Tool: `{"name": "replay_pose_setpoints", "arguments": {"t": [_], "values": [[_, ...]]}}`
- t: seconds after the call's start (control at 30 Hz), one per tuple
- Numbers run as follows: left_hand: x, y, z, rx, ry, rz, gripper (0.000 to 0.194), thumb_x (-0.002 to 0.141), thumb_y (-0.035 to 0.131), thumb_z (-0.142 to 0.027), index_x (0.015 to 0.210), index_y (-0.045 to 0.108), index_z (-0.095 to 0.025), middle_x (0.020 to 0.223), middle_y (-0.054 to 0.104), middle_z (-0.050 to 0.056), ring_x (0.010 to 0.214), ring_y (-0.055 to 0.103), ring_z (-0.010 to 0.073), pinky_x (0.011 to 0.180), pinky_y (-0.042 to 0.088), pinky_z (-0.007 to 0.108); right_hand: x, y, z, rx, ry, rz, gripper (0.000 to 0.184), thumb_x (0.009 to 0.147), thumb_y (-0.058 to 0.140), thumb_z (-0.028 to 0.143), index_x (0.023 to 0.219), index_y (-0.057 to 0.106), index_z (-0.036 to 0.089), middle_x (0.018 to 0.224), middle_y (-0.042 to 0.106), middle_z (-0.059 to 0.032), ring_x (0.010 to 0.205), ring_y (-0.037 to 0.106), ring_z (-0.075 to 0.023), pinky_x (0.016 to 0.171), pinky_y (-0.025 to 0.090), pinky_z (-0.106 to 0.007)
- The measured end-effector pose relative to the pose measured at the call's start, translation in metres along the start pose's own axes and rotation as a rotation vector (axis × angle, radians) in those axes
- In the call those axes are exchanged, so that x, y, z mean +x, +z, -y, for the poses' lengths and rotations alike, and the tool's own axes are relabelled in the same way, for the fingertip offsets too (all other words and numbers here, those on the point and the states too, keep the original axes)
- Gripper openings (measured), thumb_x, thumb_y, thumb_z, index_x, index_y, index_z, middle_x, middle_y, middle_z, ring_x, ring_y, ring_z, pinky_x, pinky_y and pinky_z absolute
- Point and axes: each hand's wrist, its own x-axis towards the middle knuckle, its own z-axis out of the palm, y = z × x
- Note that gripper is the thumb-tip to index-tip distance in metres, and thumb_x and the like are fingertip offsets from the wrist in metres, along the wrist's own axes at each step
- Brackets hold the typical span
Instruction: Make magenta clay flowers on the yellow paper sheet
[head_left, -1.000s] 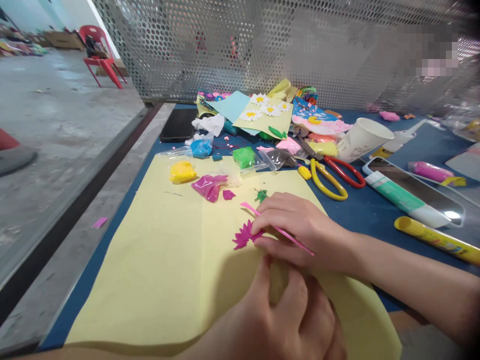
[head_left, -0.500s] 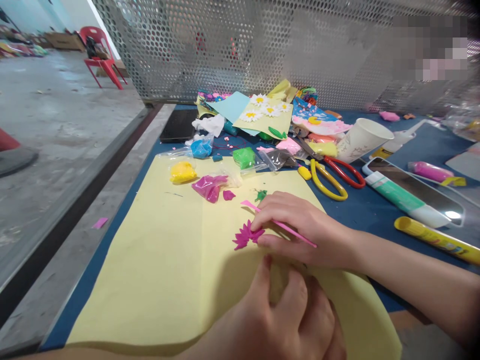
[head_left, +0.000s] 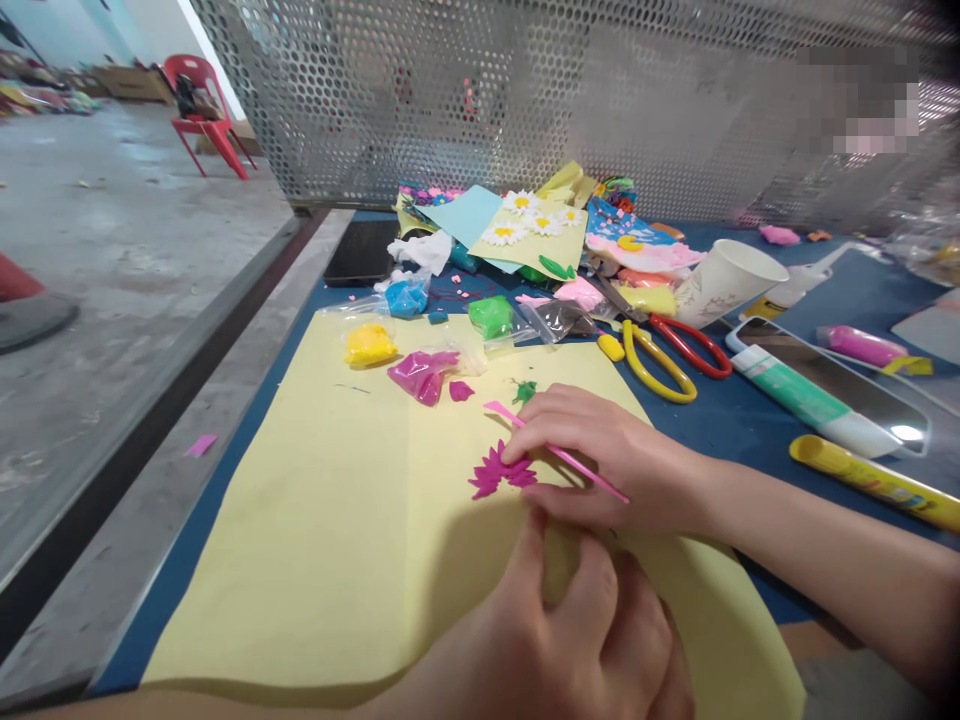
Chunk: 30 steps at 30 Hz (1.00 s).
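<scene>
Right hand [head_left: 611,455]: I pinch a pink stick [head_left: 577,470] narrowly, touching a magenta clay flower [head_left: 499,472].
Left hand [head_left: 589,630]: I grip the yellow paper [head_left: 300,540], bunching it.

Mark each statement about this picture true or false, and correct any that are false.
1. The right hand holds a thin pink stick. True.
2. The left hand holds the scissors. False: the scissors lie on the blue mat, and the left hand is on the yellow paper.
3. A pink flower shape lies on the yellow paper. True.
4. The paper cup stands upright. False: it lies tilted on its side.
</scene>
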Motion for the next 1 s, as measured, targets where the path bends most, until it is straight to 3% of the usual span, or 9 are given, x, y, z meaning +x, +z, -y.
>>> {"name": "replay_pose_setpoints", "arguments": {"t": [0.23,0.43,0.63,0.73,0.8,0.87,0.93,1.0], "values": [[-0.001,-0.001,-0.001,-0.020,0.014,0.015,0.021,0.091,0.053,-0.022,0.107,0.066,-0.022,0.101,0.068,0.002,0.088,0.065,0.0230,0.071,0.060,0.040,0.000,0.001,0.000,-0.021,0.006,-0.002,0.009,0.092,0.056,0.020,0.095,0.064,0.017,0.088,0.066,-0.0048,0.083,0.057,-0.0162,0.077,0.044,-0.031],[-0.002,-0.001,-0.001,-0.015,0.000,-0.012,0.019,0.091,0.053,-0.022,0.105,0.066,-0.021,0.099,0.069,0.003,0.084,0.065,0.0207,0.070,0.059,0.038,0.000,0.002,0.002,0.026,0.105,-0.066,0.012,0.090,0.055,0.014,0.091,0.066,0.017,0.082,0.066,-0.0040,0.081,0.058,-0.0153,0.076,0.045,-0.028],[0.003,-0.003,0.001,-0.051,-0.008,0.003,0.019,0.090,0.052,-0.020,0.102,0.067,-0.022,0.097,0.069,0.001,0.084,0.064,0.0202,0.072,0.058,0.039,0.002,-0.004,0.005,0.269,0.427,-0.121,0.012,0.087,0.059,0.021,0.092,0.069,0.019,0.088,0.067,-0.0032,0.077,0.061,-0.0131,0.065,0.047,-0.023],[0.012,-0.011,0.004,-0.218,-0.047,-0.005,0.015,0.089,0.053,-0.016,0.085,0.067,-0.020,0.075,0.066,-0.002,0.065,0.060,0.0149,0.062,0.055,0.033,0.002,-0.009,0.004,0.364,0.529,-0.176,0.015,0.086,0.060,0.028,0.090,0.071,0.020,0.088,0.069,-0.0035,0.081,0.063,-0.0159,0.066,0.048,-0.024],[0.018,-0.020,0.011,-0.354,-0.109,-0.032,0.018,0.087,0.055,-0.013,0.071,0.062,-0.020,0.059,0.058,-0.005,0.055,0.053,0.0117,0.057,0.051,0.029,0.000,-0.012,0.001,0.413,0.543,-0.204,0.016,0.085,0.061,0.030,0.090,0.073,0.020,0.089,0.070,-0.0037,0.081,0.063,-0.0164,0.066,0.049,-0.025],[0.023,-0.029,0.026,-0.429,-0.185,-0.051,0.020,0.087,0.055,-0.013,0.069,0.060,-0.020,0.057,0.058,-0.004,0.057,0.053,0.0112,0.061,0.050,0.027,-0.003,-0.013,-0.004,0.472,0.549,-0.220,0.017,0.085,0.062,0.032,0.092,0.073,0.021,0.092,0.071,-0.0038,0.081,0.064,-0.0164,0.066,0.050,-0.025],[0.024,-0.036,0.047,-0.474,-0.181,-0.069,0.012,0.088,0.053,-0.018,0.084,0.063,-0.021,0.074,0.067,-0.002,0.067,0.060,0.0118,0.067,0.051,0.026,-0.004,-0.014,-0.008,0.547,0.566,-0.236,0.019,0.084,0.063,0.034,0.093,0.073,0.021,0.093,0.071,-0.0040,0.082,0.065,-0.0165,0.066,0.050,-0.025],[0.023,-0.037,0.069,-0.455,-0.315,-0.093,0.013,0.088,0.053,-0.019,0.096,0.061,-0.022,0.092,0.070,0.001,0.085,0.064,0.0153,0.078,0.052,0.029,-0.004,-0.014,-0.009,0.629,0.561,-0.274,0.019,0.084,0.064,0.034,0.091,0.073,0.020,0.092,0.071,-0.0041,0.083,0.065,-0.0165,0.069,0.050,-0.025]]}}
